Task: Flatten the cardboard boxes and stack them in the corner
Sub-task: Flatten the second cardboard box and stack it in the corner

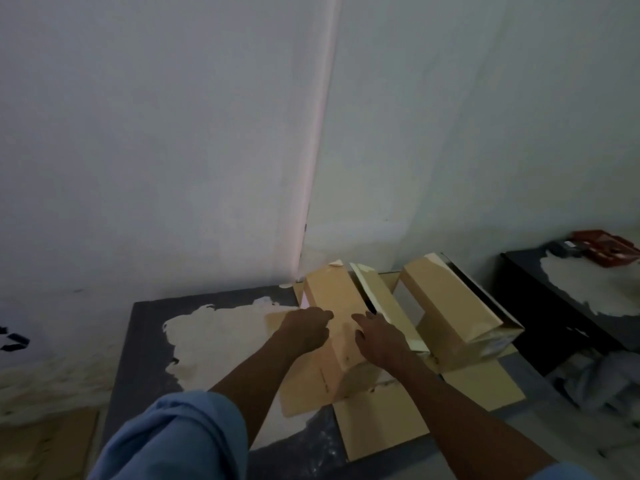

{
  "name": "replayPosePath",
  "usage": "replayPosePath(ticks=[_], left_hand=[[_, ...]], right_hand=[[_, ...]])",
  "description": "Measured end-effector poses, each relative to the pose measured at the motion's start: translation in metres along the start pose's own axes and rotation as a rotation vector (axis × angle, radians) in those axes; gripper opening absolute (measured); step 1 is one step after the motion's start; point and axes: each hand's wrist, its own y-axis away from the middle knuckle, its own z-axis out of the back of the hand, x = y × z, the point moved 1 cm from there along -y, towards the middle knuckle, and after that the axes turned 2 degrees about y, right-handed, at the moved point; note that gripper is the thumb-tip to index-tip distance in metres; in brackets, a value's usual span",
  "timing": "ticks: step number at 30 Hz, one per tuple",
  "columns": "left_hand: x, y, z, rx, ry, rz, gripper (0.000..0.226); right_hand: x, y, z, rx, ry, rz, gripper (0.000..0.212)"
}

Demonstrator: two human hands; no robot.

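Observation:
A tan cardboard box (332, 299) lies lengthwise on a dark table (145, 327) in the corner of two pale walls, with a loose flap (377, 296) raised along its right side. My left hand (306, 329) rests on its top left edge with fingers bent down over it. Next to it, my right hand (375, 341) lies on the box top with fingers stretched forward. A second tan box (446, 306) stands to the right, still in box shape. Flat cardboard sheets (381, 424) lie under both boxes.
The table top shows a large pale worn patch (214, 337). At the right stands a black cabinet (561, 306) with a red case (606, 247) on it. Crumpled grey cloth (602, 382) lies below that. More cardboard (45, 445) lies at lower left.

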Motion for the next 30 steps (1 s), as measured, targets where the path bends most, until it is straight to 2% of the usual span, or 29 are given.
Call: replayPosePath(ticks=[10, 18, 20, 23, 27, 30], left_hand=[[-0.045, -0.094, -0.023, 0.003, -0.042, -0.116, 0.048], [-0.061, -0.125, -0.027, 0.082, -0.14, 0.005, 0.047], [-0.063, -0.132, -0.021, 0.05, -0.164, 0.034, 0.052], [-0.06, -0.138, -0.012, -0.059, -0.256, 0.061, 0.071], [-0.053, -0.137, 0.005, -0.055, -0.533, 0.198, 0.049], [-0.054, -0.137, 0.017, -0.032, -0.54, 0.403, 0.029]], right_hand=[[-0.078, -0.074, -0.016, 0.009, -0.084, -0.025, 0.044], [-0.11, -0.121, -0.03, 0.071, -0.005, 0.128, 0.061], [-0.118, -0.131, -0.027, 0.086, -0.057, 0.162, 0.067], [-0.132, -0.144, -0.01, 0.055, -0.161, 0.228, 0.071], [-0.162, -0.166, 0.019, -0.002, -0.185, 0.289, 0.073], [-0.186, -0.18, 0.026, -0.052, -0.015, 0.229, 0.081]])
